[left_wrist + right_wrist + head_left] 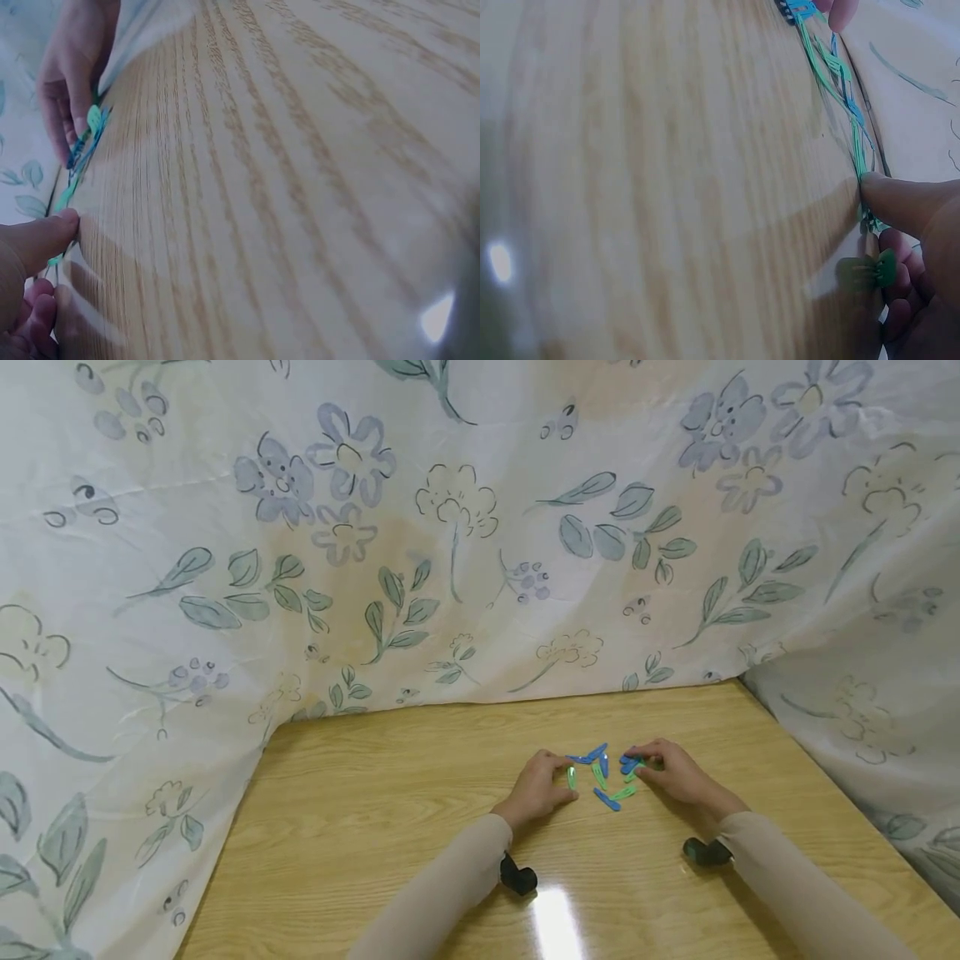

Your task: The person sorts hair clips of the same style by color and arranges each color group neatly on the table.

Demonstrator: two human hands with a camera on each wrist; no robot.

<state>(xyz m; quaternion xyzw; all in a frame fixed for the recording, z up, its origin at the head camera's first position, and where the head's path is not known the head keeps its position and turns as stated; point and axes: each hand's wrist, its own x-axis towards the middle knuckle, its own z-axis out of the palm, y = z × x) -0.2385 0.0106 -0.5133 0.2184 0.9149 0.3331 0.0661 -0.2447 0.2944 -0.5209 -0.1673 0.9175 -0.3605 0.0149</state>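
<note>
Small blue and green snap hair clips lie in a loose cluster on the wooden table. At its left side my left hand (536,787) holds a green hair clip (572,778) end to end between thumb and index finger. On the opposite side, my right hand (675,774) has its curled fingers over blue hair clips (627,767) and pinches a green hair clip (885,268), partly hidden by the fingers. Between the hands lie a green clip (599,777), a blue clip (604,766) and, nearer me, another blue clip (607,800) touching a green clip (624,793).
The wood-grain table (360,827) stretches out around the clips. A floral cloth (450,543) hangs behind it and along both sides. Black bands (517,875) sit at the wrists below light sleeves. A bright reflection shows near the table's front.
</note>
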